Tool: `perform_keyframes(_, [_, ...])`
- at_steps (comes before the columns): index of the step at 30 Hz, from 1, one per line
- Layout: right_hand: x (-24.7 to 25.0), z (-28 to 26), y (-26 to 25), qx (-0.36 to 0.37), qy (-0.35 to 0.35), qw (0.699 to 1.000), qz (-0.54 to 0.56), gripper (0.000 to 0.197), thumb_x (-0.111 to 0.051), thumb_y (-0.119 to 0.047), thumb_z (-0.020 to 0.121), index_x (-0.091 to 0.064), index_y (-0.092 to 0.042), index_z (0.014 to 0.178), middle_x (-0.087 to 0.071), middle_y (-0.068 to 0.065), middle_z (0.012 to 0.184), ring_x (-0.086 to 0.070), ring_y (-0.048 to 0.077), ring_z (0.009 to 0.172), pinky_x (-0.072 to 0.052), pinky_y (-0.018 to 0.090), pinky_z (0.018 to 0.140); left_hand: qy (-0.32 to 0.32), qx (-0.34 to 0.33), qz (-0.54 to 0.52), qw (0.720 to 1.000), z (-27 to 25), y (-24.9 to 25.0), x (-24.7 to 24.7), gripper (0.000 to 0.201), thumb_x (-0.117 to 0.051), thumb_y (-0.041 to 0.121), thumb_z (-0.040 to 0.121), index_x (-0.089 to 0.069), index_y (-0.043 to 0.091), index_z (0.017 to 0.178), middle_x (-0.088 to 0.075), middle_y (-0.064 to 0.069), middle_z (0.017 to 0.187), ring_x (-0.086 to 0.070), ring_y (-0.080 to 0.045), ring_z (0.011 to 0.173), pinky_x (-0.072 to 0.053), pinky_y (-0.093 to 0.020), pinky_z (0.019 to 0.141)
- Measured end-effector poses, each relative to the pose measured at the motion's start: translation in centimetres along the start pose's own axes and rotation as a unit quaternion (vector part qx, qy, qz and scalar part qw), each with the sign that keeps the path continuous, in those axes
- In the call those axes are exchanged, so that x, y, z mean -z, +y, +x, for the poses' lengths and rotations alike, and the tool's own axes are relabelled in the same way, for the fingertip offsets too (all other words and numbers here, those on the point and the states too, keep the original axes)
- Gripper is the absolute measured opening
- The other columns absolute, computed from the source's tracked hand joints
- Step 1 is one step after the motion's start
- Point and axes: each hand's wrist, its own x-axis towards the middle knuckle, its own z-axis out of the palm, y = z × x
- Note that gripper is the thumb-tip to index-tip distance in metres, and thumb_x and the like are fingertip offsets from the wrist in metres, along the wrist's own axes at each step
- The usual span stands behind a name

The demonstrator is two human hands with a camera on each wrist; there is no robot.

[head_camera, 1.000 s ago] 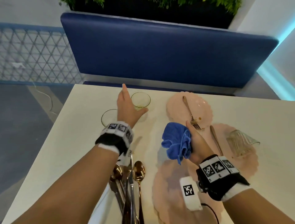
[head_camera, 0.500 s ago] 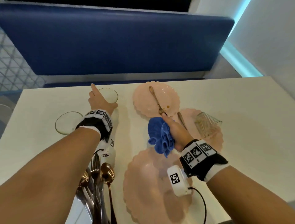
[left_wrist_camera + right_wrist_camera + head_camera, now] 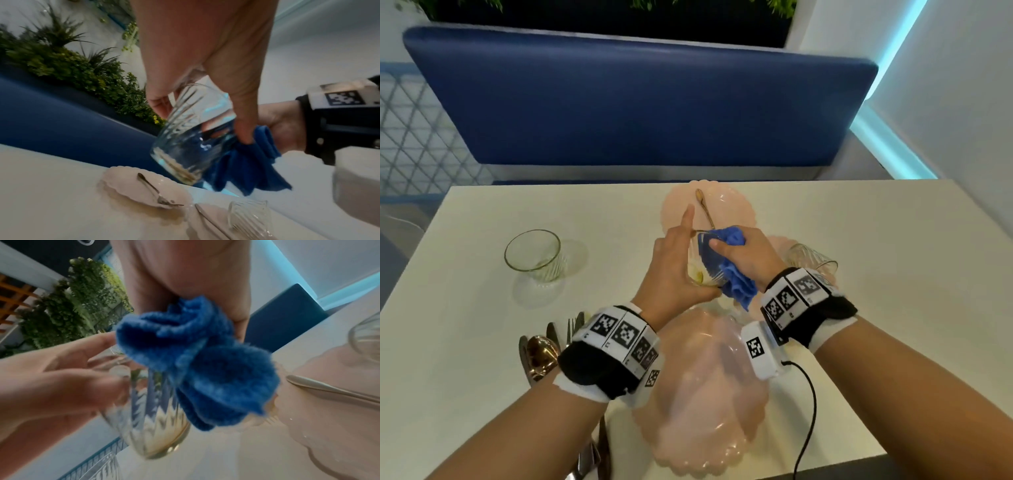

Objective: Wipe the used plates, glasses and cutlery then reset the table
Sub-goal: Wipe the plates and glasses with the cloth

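Ribbed clear glass (image 3: pixel 703 270) (glossy), fluffy blue cloth (image 3: pixel 734 277), smooth matt table (image 3: pixel 859 240)

Clear ribbed drinking glass (image 3: pixel 703 270) held tilted above the near scalloped pink plate (image 3: pixel 709 394), yellowish residue at base. Crumpled blue microfibre cloth (image 3: pixel 729 270) pushed into its mouth.

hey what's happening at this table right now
A person is cleaning up after a meal. The left hand holds a ribbed glass tilted above the table, while the right hand pushes a blue cloth into it. Another glass, pink plates and cutlery wait.
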Motion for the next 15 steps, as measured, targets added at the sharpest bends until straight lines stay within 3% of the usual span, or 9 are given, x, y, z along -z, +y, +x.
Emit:
perform_keyframes(2, [0.7,-0.7,0.2,0.010,-0.005,0.999,-0.038,0.017,-0.064,-0.019,0.087,-0.066,-0.010,0.102,-0.069,0.006,0.094,-0.065,0.021,0.086,-0.054,0.033,0.080,-0.005,0.025,-0.103,0.994,-0.7,-0.5,0.0,0.105,-0.077,0.038,0.071,-0.008,0.030,0.149,-0.044,0.008,0.127,-0.045,-0.009,0.113,-0.039,-0.020,0.090])
perform_keyframes(3, [0.9,-1.1,0.2,0.024,-0.005,0.999,-0.047,0.019,-0.064,-0.018,0.087,-0.066,-0.007,0.103,-0.068,0.008,0.094,-0.063,0.021,0.085,-0.052,0.032,0.078,0.017,0.063,-0.170,0.983,-0.9,-0.8,-0.2,0.085,-0.066,0.046,0.080,-0.016,0.030,0.147,-0.047,0.006,0.128,-0.049,-0.010,0.113,-0.042,-0.020,0.087])
perform_keyframes(4, [1.0,-1.7,0.0,0.038,-0.003,0.998,-0.056,0.020,-0.064,-0.017,0.087,-0.065,-0.006,0.103,-0.068,0.009,0.094,-0.063,0.021,0.084,-0.052,0.029,0.077,0.042,0.121,-0.246,0.961,-1.1,-0.8,-0.5,0.065,-0.048,0.052,0.089,-0.027,0.027,0.144,-0.052,0.001,0.129,-0.053,-0.014,0.111,-0.046,-0.022,0.084])
perform_keyframes(6, [1.1,-2.9,-0.7,0.070,-0.003,0.995,-0.069,0.010,-0.062,-0.017,0.088,-0.066,-0.011,0.096,-0.068,0.005,0.086,-0.062,0.013,0.072,-0.050,0.018,0.067,0.036,0.266,-0.365,0.892,-1.1,-1.1,-1.1,0.062,-0.025,0.060,0.093,-0.051,0.017,0.130,-0.064,-0.008,0.115,-0.063,-0.019,0.096,-0.052,-0.031,0.077])
perform_keyframes(8, [1.0,-4.4,-1.7,0.100,-0.022,0.992,-0.070,0.013,-0.060,-0.015,0.090,-0.063,-0.027,0.085,-0.064,-0.006,0.062,-0.053,0.006,0.046,-0.047,0.022,0.047,-0.052,0.328,-0.456,0.826,-1.5,-0.6,-1.5,0.056,-0.036,0.061,0.090,-0.067,0.016,0.102,-0.071,-0.005,0.087,-0.068,-0.018,0.072,-0.056,-0.030,0.062])
perform_keyframes(9, [0.8,-5.0,-1.9,0.108,-0.034,0.992,-0.055,0.015,-0.059,-0.016,0.091,-0.061,-0.031,0.087,-0.061,-0.008,0.053,-0.050,0.007,0.039,-0.046,0.025,0.044,-0.086,0.350,-0.494,0.791,-1.3,-0.8,-1.7,0.045,-0.048,0.055,0.086,-0.070,0.016,0.091,-0.071,-0.004,0.079,-0.068,-0.017,0.066,-0.056,-0.029,0.058])
perform_keyframes(11, [0.7,-5.9,-2.1,0.136,-0.027,0.988,-0.074,0.016,-0.062,-0.021,0.089,-0.053,-0.030,0.098,-0.060,-0.006,0.056,-0.055,0.009,0.047,-0.052,0.035,0.061,-0.103,0.349,-0.548,0.753,-0.9,-1.3,-1.9,0.030,-0.063,0.040,0.075,-0.071,0.015,0.088,-0.069,-0.003,0.081,-0.067,-0.017,0.072,-0.055,-0.029,0.065])
perform_keyframes(12, [1.0,-6.2,-1.8,0.156,-0.009,0.983,-0.092,0.023,-0.064,-0.023,0.087,-0.046,-0.028,0.102,-0.059,-0.007,0.063,-0.058,0.010,0.056,-0.052,0.035,0.068,-0.094,0.337,-0.559,0.751,-0.8,-1.5,-1.8,0.030,-0.063,0.036,0.076,-0.069,0.014,0.096,-0.068,-0.004,0.086,-0.066,-0.018,0.078,-0.054,-0.031,0.070])
perform_keyframes(15, [1.7,-7.8,-1.9,0.239,0.013,0.970,-0.046,0.031,-0.066,-0.016,0.086,-0.043,-0.022,0.106,-0.053,-0.008,0.077,-0.056,0.005,0.054,-0.048,0.020,0.054,-0.091,0.300,-0.557,0.770,-0.5,-1.5,-1.5,0.029,-0.056,0.033,0.081,-0.065,0.012,0.098,-0.065,-0.010,0.089,-0.064,-0.022,0.083,-0.052,-0.033,0.076])
